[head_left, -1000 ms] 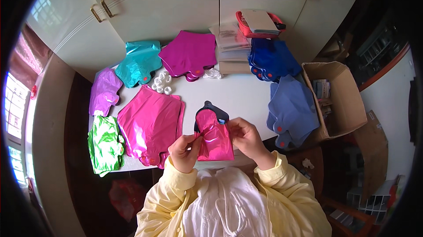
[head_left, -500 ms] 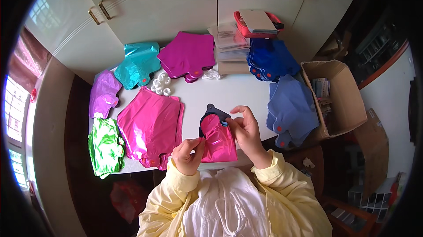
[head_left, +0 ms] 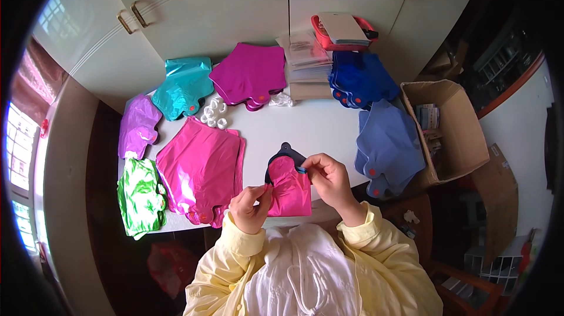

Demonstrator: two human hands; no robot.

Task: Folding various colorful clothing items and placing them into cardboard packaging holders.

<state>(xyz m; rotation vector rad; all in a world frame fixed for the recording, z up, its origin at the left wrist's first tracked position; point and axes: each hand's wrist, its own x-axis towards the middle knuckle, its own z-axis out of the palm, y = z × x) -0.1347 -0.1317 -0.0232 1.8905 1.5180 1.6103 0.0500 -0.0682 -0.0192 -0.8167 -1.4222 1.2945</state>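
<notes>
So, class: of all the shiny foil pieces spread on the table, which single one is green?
The crumpled green foil piece at the table's front-left corner, beside the big pink stack; the others are purple, teal, magenta, pink or blue.

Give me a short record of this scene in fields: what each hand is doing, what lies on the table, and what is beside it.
left hand: pinches the lower left edge of a folded pink foil piece
right hand: grips the piece's upper right edge
under the piece: a dark flat shape
table: white, with foil stacks in pink, green, purple, teal, magenta, dark blue, light blue
small items: white rings
beside table: open cardboard box
</notes>
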